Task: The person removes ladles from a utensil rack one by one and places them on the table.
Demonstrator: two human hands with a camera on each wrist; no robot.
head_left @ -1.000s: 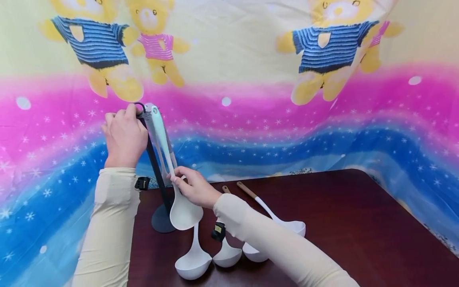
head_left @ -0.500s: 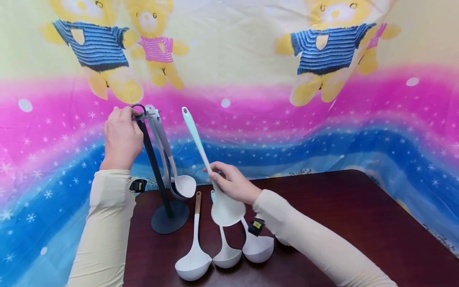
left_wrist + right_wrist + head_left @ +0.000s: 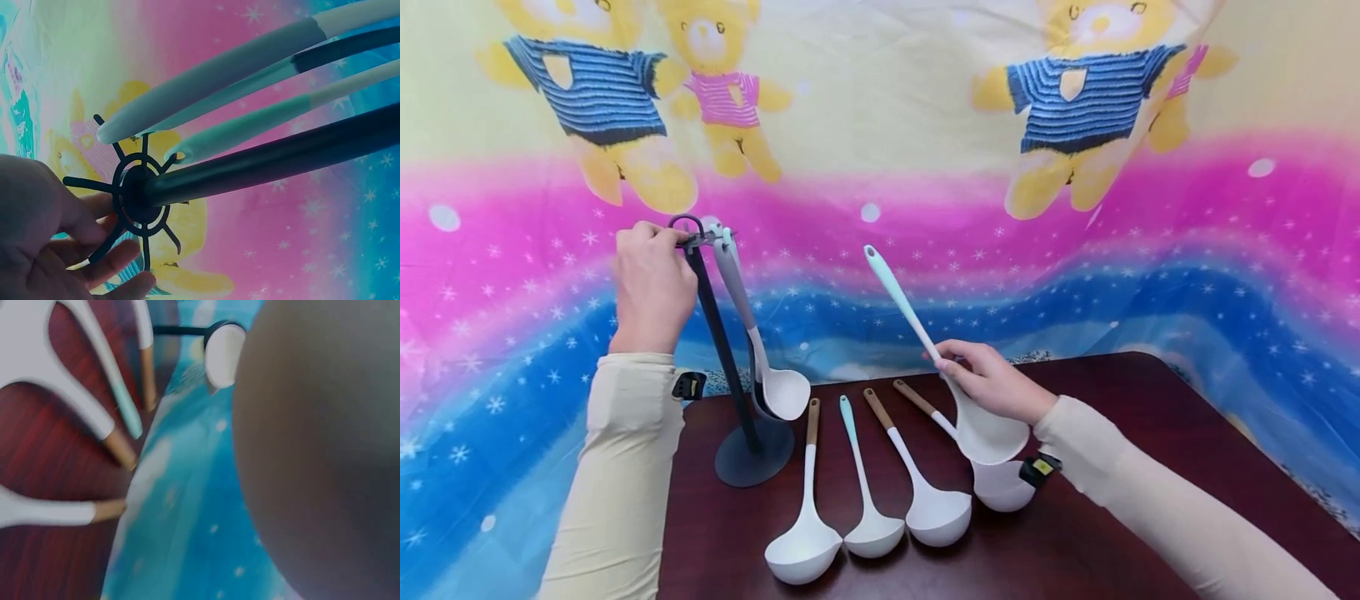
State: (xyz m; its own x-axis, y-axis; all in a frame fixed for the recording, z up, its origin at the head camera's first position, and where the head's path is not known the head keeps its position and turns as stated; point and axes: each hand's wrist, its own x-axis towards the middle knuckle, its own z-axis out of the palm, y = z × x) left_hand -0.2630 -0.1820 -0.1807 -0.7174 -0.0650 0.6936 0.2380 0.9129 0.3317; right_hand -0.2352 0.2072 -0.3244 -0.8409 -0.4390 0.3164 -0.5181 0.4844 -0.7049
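I see the right hand pinching a green-handled ladle just above its bowl, off the table, handle leaning up and to the left. In the head view its bowl overlaps the rightmost ladle on the surface; I cannot tell how much air lies between them. The left hand grips the hooked top of the stand, fingers curled among the hooks.

To carry this well, I would keep the pinch low by the bowl, lift enough to clear the ladle below, and bring the bowl down gently. I would hold the stand firm too, since the hung ladles all seem to load one side; my left wrist view shows three handles there.

The stand's base is near the table's far left corner. Four ladles lie in a row from near the left edge toward the middle, handles toward the far edge. The surface is dark reddish brown, and beyond the far edge a cloth printed with bears and snowflakes covers the wall.
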